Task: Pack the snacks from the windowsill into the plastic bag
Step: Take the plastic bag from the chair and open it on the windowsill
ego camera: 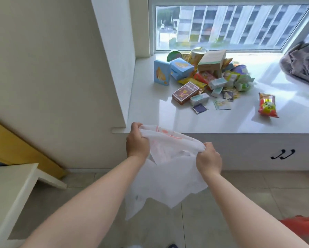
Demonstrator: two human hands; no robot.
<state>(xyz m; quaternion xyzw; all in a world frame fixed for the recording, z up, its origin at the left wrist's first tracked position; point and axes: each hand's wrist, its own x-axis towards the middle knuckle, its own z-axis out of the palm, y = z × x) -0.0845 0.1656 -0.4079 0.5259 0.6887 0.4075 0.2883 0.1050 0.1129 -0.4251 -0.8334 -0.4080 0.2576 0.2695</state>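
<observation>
I have both hands on the white plastic bag (169,169). My left hand (137,142) grips one side of its rim with curled fingers and my right hand (208,159) grips the other, the mouth stretched between them while the body hangs over the tiled floor (239,185). The bag sits just in front of the windowsill (150,113) edge. The snacks (203,77) lie heaped on the sill near the window (230,25), with a red-orange packet (267,107) apart to the right.
</observation>
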